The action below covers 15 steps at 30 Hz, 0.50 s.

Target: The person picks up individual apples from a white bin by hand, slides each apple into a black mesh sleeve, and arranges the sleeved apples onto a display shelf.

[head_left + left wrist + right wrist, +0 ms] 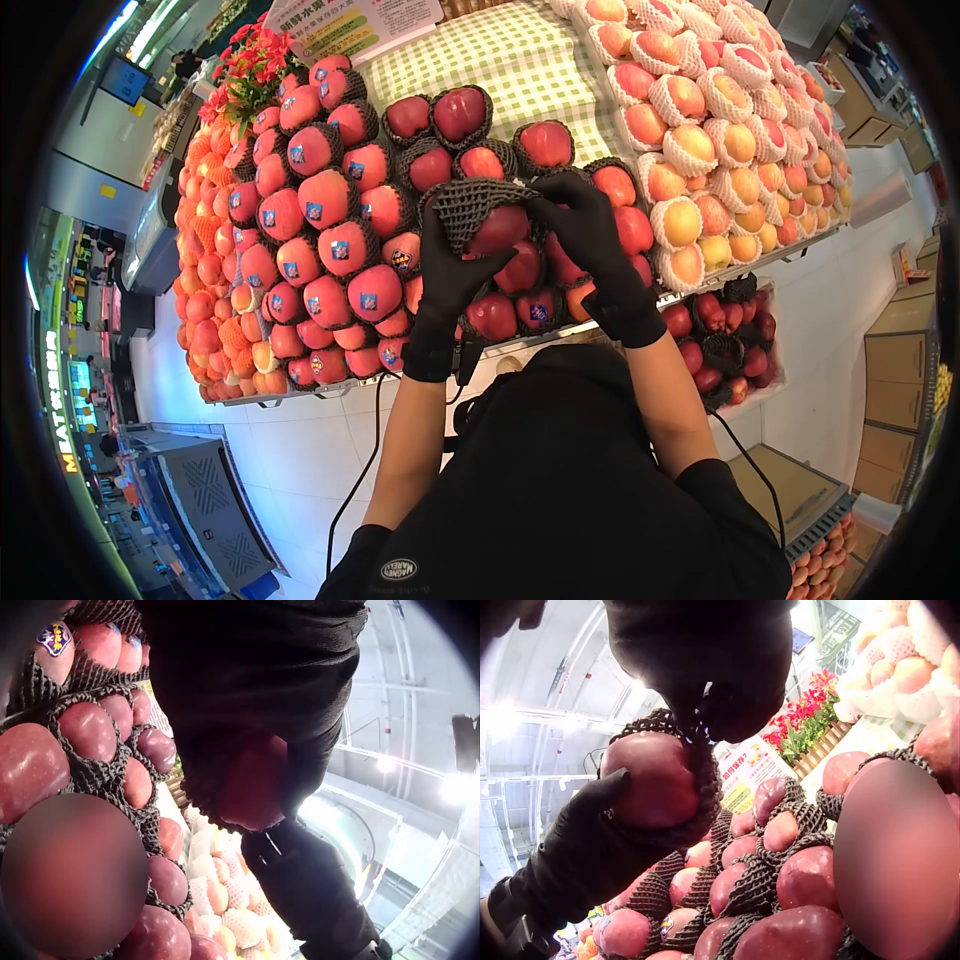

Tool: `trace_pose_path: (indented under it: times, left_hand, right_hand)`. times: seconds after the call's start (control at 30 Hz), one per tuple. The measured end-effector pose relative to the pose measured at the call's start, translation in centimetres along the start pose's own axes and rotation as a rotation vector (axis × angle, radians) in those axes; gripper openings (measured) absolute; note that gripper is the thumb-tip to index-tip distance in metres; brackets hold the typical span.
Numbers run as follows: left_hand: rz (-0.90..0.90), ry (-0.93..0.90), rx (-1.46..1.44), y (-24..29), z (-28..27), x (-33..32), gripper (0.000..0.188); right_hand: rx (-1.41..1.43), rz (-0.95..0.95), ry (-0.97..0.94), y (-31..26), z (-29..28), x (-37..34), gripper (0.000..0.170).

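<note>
My gloved left hand (452, 275) grips a dark red apple (500, 232) above the front of the apple display. A black foam net (470, 205) wraps the apple's far side, while its near side shows bare skin. My gloved right hand (592, 235) pinches the net's edge with thumb and fingertips. In the right wrist view, the apple (649, 780) sits between left thumb and fingers, the net (707, 776) bunched along one side. Right fingers (727, 712) meet the net at its top. The left wrist view shows the apple (255, 784) partly hidden by the left hand.
Netted dark apples (460, 112) lie behind my hands. Stickered red apples (325, 195) are piled at left, white-netted fruit (690, 145) at right. A checkered cloth (500, 60), a sign (350, 25) and red flowers (255, 65) stand behind. A crate of apples (720, 340) sits low at right.
</note>
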<state>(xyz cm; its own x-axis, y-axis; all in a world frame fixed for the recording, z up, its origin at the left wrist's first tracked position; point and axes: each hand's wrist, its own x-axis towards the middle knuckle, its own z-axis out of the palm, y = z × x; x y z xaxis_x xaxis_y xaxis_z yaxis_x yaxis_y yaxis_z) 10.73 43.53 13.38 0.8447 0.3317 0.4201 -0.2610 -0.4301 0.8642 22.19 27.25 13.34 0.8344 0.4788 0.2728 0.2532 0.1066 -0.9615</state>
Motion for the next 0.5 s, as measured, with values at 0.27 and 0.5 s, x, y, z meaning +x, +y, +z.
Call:
trace_pose_path:
  times: [0.27, 0.5]
  left_hand:
    - [0.102, 0.111, -0.056, -0.1, -0.6, 0.0, 0.091]
    - [0.415, -0.001, 0.182, 0.9, -3.0, -0.2, 0.086]
  right_hand:
    - [-0.163, -0.022, -0.175, -0.4, -0.4, -0.9, 0.020]
    - [0.394, 0.188, -0.278, -1.6, 2.4, -0.8, 0.039]
